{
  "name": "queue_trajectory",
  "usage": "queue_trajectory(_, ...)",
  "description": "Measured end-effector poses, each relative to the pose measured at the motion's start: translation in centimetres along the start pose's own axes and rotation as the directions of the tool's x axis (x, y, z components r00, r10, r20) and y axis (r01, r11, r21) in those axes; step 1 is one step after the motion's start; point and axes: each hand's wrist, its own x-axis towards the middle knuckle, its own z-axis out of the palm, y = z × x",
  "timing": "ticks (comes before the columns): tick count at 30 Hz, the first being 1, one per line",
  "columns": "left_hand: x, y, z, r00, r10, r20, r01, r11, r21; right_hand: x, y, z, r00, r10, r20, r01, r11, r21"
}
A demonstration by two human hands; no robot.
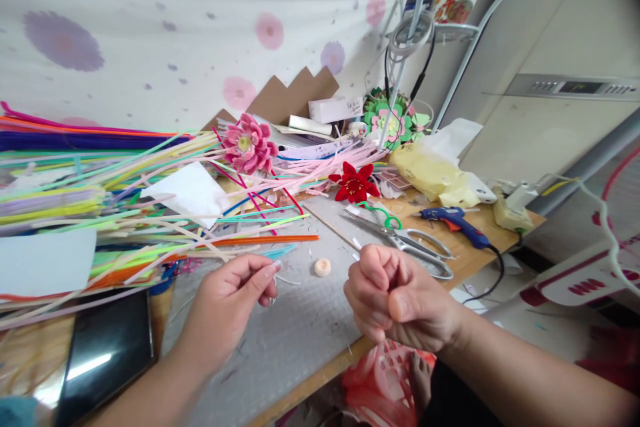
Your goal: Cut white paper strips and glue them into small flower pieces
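My left hand point(233, 303) is over the grey cutting mat point(280, 360), thumb pressed to the forefinger. What it pinches, if anything, is too small to name; a thin pale strand point(289, 281) shows just past its fingertips. Fingers curled in, my right hand point(393, 297) is closed above the mat's right edge, and its contents are hidden. A thin wooden stick point(330, 225) runs toward its knuckles; whether the hand grips it I cannot tell. Between both hands lies a small cream-coloured coiled disc point(323, 267). Metal scissors point(407, 240) rest just beyond my right hand.
Pipe cleaners point(125, 193) in many colours cover the left side. A pink flower point(249, 143) and a red flower point(354, 182) are at the back. On the right are a blue glue gun point(457, 221) and a power strip point(513, 210). A black tablet-like slab point(107, 353) lies front left.
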Motion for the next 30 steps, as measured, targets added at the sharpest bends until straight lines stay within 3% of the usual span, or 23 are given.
queue_trajectory(17,0.1,-0.3,0.0,1.000,0.010,0.002,-0.010,1.000,-0.013,0.0,0.1,-0.1,1.000,0.019,-0.019,-0.018,0.999,0.041)
queue_trajectory(20,0.1,-0.3,0.0,1.000,0.009,-0.004,-0.009,1.000,-0.017,0.0,0.1,-0.3,0.999,0.022,-0.047,-0.023,1.000,-0.015)
queue_trajectory(22,0.0,-0.2,0.0,1.000,0.007,-0.012,-0.007,1.000,-0.027,0.0,0.0,-0.7,0.998,0.019,-0.061,-0.029,0.985,-0.170)
queue_trajectory(24,0.0,0.0,0.1,1.000,0.003,-0.021,-0.004,0.999,-0.042,0.1,-0.1,-1.2,0.994,0.058,-0.089,-0.092,0.886,-0.455)
queue_trajectory(26,0.0,0.1,0.1,1.000,-0.006,-0.025,0.005,0.998,-0.059,0.2,-0.1,-1.7,0.980,0.133,-0.149,-0.200,0.678,-0.707)
queue_trajectory(28,0.1,0.3,0.2,1.000,-0.013,-0.027,0.011,0.997,-0.071,0.4,0.0,-2.0,0.960,0.180,-0.213,-0.276,0.514,-0.812)
queue_trajectory(30,0.2,0.4,0.2,0.999,-0.018,-0.038,0.015,0.996,-0.083,0.7,0.3,-2.1,0.956,0.174,-0.238,-0.294,0.512,-0.807)
